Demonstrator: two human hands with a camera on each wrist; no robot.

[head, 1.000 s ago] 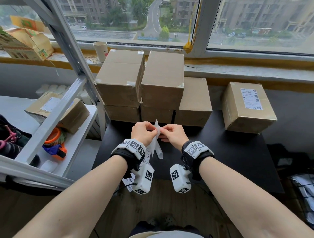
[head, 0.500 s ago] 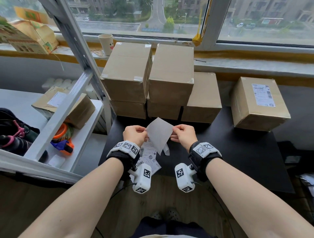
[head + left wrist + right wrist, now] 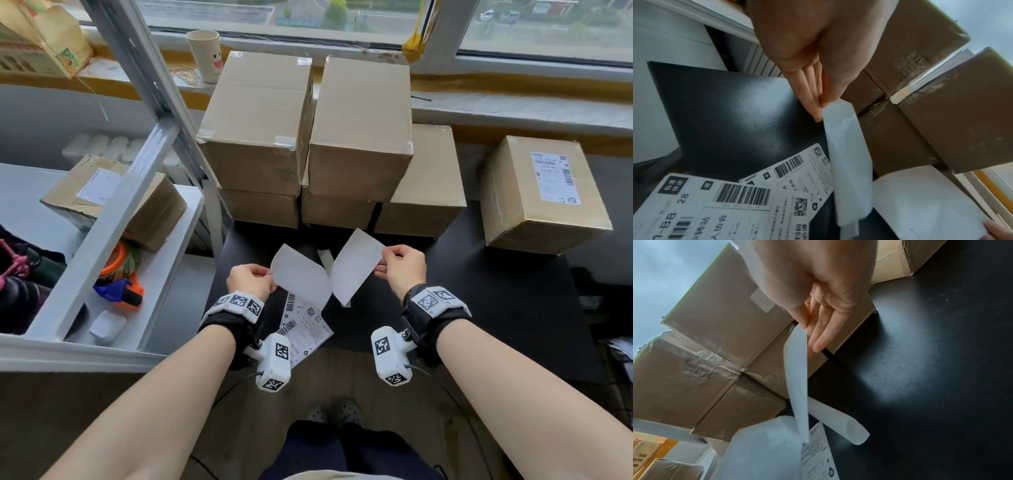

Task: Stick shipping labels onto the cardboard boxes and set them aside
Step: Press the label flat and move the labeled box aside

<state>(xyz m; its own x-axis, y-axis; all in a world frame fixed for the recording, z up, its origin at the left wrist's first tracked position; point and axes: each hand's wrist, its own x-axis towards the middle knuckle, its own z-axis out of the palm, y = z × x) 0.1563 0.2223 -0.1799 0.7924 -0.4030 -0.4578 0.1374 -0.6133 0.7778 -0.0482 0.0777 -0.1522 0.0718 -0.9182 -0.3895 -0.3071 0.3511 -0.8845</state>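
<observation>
My left hand (image 3: 270, 279) and right hand (image 3: 383, 263) each pinch one white sheet over the black table (image 3: 496, 308). The left sheet (image 3: 301, 279) and the right sheet (image 3: 356, 267) spread in a V and still join at their lower ends. Which one is the label and which the backing I cannot tell. In the left wrist view the fingers (image 3: 813, 105) pinch a glossy strip (image 3: 849, 154) above the printed shipping labels (image 3: 725, 203). The right wrist view has thumb and fingers (image 3: 818, 331) on the sheet's top edge (image 3: 797, 378). Several plain cardboard boxes (image 3: 356, 126) stand stacked behind.
A labelled box (image 3: 544, 195) stands apart at the table's right. Loose printed labels (image 3: 306, 329) lie at the front edge, a curled backing sheet (image 3: 838, 418) beside them. A white shelf (image 3: 164, 294) on the left holds another labelled box (image 3: 113, 195) and a tape dispenser (image 3: 120, 294). A paper cup (image 3: 204, 54) sits on the sill.
My hands were close together, pinching one folded sheet. They have moved apart, and the two layers have peeled open into a V.
</observation>
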